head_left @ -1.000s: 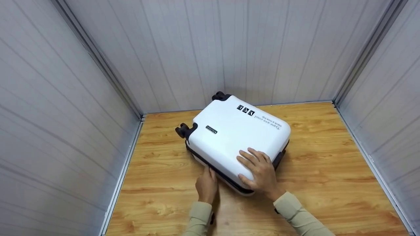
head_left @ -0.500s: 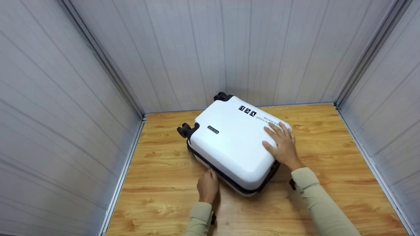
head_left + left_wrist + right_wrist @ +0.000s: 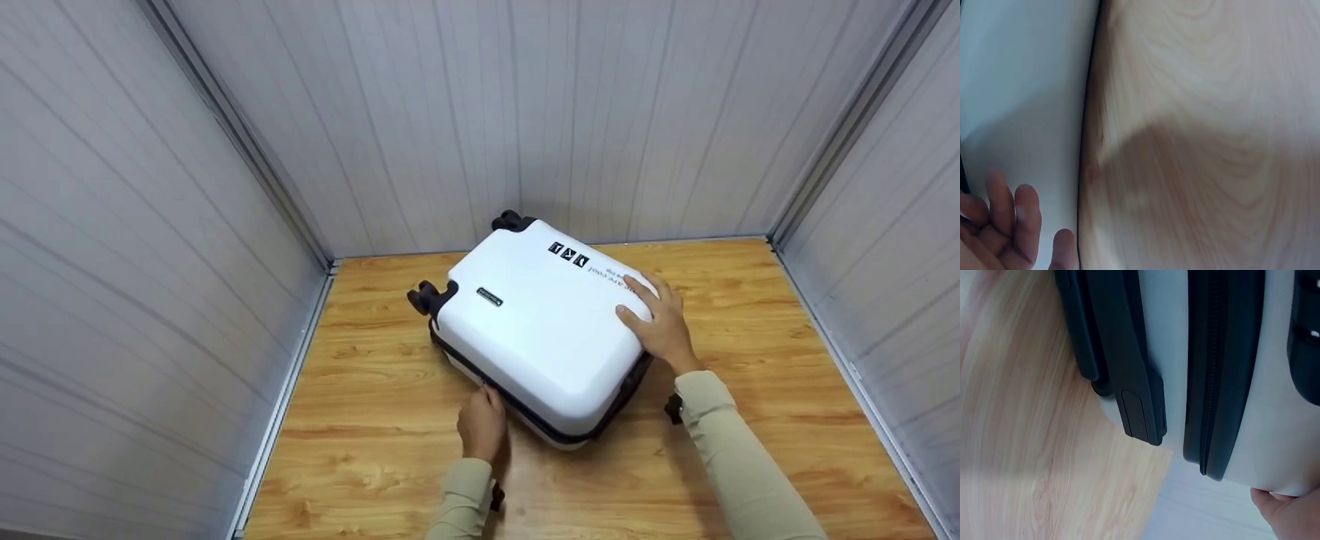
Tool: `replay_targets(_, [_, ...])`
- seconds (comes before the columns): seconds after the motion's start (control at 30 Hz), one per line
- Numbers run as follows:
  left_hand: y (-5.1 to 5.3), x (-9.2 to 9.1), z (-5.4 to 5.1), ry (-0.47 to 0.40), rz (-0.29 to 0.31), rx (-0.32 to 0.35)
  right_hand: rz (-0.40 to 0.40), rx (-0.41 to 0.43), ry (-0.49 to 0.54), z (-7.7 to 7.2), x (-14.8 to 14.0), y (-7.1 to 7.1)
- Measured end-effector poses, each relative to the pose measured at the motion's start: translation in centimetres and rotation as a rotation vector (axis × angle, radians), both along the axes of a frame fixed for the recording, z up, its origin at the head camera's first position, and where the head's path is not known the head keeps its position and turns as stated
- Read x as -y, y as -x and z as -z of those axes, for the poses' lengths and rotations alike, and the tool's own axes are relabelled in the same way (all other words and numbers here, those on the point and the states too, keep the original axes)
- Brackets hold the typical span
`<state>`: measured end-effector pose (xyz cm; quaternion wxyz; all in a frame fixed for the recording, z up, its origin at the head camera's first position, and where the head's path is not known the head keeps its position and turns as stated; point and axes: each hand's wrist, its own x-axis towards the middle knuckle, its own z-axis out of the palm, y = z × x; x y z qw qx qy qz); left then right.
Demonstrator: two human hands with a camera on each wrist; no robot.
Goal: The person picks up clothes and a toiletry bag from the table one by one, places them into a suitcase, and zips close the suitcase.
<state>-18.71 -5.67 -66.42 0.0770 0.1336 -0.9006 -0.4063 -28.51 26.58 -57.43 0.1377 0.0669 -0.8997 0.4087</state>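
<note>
A white hard-shell suitcase (image 3: 540,322) lies flat on the wooden floor, wheels toward the far left. Along its near side runs a black zipper band (image 3: 517,409). My left hand (image 3: 481,424) is at this band, thumb and forefinger together on what looks like a small zipper pull, mostly hidden by the fingertips. In the left wrist view, the other fingers (image 3: 1027,225) are bent beside the white lower shell. My right hand (image 3: 660,322) rests over the right edge of the top shell, fingers spread. The right wrist view shows the end's black handle (image 3: 1129,360) and zipper (image 3: 1213,382).
Pale panelled walls (image 3: 480,112) enclose the wooden floor (image 3: 360,450) at the back and both sides. Black wheels (image 3: 427,298) jut from the suitcase's left end, and its far wheel corner lies close to the back wall.
My right hand has slid from the near corner of the suitcase's top to its far right edge. The left hand stays at nearly the same spot on the zipper band.
</note>
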Motion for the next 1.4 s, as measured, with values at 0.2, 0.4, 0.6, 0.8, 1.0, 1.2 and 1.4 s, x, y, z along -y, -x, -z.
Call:
replay_targets(0.2, [0.8,0.3,-0.2,0.051,-0.013,0.02,0.054,-0.055,0.013,0.2,0.6,-1.1])
replay_targets(0.4, [2.4,1.7,-0.6,0.148,-0.03,0.037,0.18,-0.031,-0.062,0.0,2.2,-3.9])
replay_targets(0.6, [4.4,3.8,-1.3,0.24,0.015,0.074,0.262,-0.034,-0.146,0.2,4.4,-7.2])
replay_targets(0.8, [6.1,5.1,-2.1,0.317,0.059,0.136,0.199,-0.109,-0.17,1.1,4.9,-9.7])
replay_targets(1.0, [6.9,5.4,-2.5,0.357,0.096,0.16,0.1,-0.243,-0.2,1.8,4.0,-9.9])
replay_targets(1.2, [6.8,5.4,-2.3,0.349,0.091,0.133,0.069,-0.323,-0.218,2.2,3.8,-9.6])
replay_targets(1.4, [5.8,5.5,-2.2,0.34,0.128,0.067,0.106,-0.354,-0.302,2.3,3.6,-9.6])
